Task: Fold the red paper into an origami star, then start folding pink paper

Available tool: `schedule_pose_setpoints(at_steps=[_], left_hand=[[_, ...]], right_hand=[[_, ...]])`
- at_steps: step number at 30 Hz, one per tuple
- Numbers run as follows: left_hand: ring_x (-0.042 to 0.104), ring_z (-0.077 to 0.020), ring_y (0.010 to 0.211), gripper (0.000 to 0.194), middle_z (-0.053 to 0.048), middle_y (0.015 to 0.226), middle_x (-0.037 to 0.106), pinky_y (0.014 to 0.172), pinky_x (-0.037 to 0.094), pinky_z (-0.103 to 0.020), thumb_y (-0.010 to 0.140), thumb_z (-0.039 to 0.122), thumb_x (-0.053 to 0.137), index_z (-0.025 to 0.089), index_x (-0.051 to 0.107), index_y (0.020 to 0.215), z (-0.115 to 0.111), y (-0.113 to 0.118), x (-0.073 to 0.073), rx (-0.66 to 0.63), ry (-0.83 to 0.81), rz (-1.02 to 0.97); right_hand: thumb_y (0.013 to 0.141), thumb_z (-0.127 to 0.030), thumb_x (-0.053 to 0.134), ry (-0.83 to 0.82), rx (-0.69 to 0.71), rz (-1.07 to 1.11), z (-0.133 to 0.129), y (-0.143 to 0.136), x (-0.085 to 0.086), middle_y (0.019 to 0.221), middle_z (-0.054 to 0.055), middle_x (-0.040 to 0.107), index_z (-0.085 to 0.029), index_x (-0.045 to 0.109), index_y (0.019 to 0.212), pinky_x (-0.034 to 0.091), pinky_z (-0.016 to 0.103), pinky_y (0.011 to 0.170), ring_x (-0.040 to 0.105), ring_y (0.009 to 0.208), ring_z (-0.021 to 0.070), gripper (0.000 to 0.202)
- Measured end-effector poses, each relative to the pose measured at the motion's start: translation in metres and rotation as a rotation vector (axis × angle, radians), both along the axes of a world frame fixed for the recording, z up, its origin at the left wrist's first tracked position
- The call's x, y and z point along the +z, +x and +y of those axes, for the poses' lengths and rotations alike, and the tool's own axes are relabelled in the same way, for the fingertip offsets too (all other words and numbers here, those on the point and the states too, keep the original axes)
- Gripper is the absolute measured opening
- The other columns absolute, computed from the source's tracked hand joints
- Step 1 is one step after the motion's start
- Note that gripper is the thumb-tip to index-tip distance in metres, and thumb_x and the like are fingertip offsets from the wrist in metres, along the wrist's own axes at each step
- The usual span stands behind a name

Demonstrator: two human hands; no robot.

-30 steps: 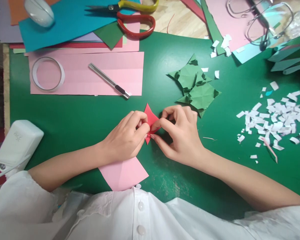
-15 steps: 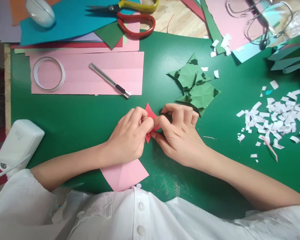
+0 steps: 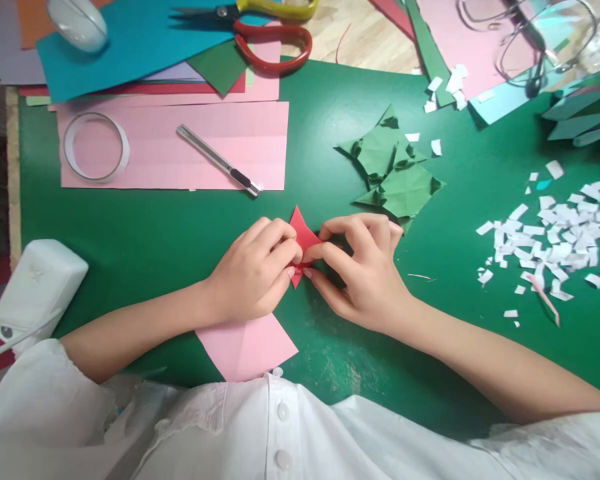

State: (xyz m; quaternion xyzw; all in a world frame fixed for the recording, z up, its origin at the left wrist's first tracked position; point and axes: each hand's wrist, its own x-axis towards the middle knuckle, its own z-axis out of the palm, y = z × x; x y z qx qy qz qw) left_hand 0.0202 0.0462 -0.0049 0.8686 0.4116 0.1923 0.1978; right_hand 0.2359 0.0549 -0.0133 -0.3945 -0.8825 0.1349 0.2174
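Between my two hands is a small folded piece of red paper (image 3: 305, 235) with pointed corners at top and bottom. My left hand (image 3: 254, 268) is closed on its left side, thumb and fingers near the lower fold. From the right, my right hand (image 3: 361, 267) pinches the same paper with thumb and forefinger. The fingers cover much of its middle. Two green folded paper shapes (image 3: 395, 163) with curled corners lie just beyond my right hand. A pink sheet of paper (image 3: 247, 347) lies partly under my left forearm.
A utility knife (image 3: 219, 160) and a tape roll (image 3: 69, 148) rest on a pink strip (image 3: 155, 175). Scissors (image 3: 275, 69) lie on coloured sheets at the back. White paper scraps (image 3: 560, 233) are scattered right; a white charger block (image 3: 40, 283) sits left, glasses (image 3: 573, 67) back right.
My left fingers have shifted slightly down and left, so more of the red paper shows. My right fingers have spread a little along its edge. The camera view has moved slightly.
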Motion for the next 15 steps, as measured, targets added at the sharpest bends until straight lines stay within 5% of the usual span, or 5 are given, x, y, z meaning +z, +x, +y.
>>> schedule_pose_setpoints(at_steps=[8, 15], left_hand=[[0.050, -0.0148, 0.085, 0.010, -0.007, 0.097, 0.061, 0.080, 0.048, -0.029, 0.096, 0.009, 0.057, 0.014, 0.063, 0.090, 0.012, -0.011, 0.003, -0.126, -0.009, -0.081], [0.047, -0.0138, 0.080, 0.012, -0.007, 0.094, 0.063, 0.074, 0.047, -0.028, 0.094, 0.005, 0.058, 0.015, 0.061, 0.089, 0.009, -0.010, -0.001, -0.146, 0.069, -0.086]], right_hand=[[0.085, -0.017, 0.078, 0.374, 0.068, 0.088, 0.007, 0.000, -0.003, 0.100, 0.002, 0.066, -0.026, 0.067, 0.079, 0.029, 0.038, 0.083, 0.051, 0.103, 0.0189, 0.015], [0.084, -0.017, 0.078, 0.411, 0.145, -0.006, 0.011, 0.002, -0.003, 0.075, -0.003, 0.062, -0.023, 0.064, 0.077, 0.025, 0.035, 0.076, 0.047, 0.082, 0.0168, 0.017]])
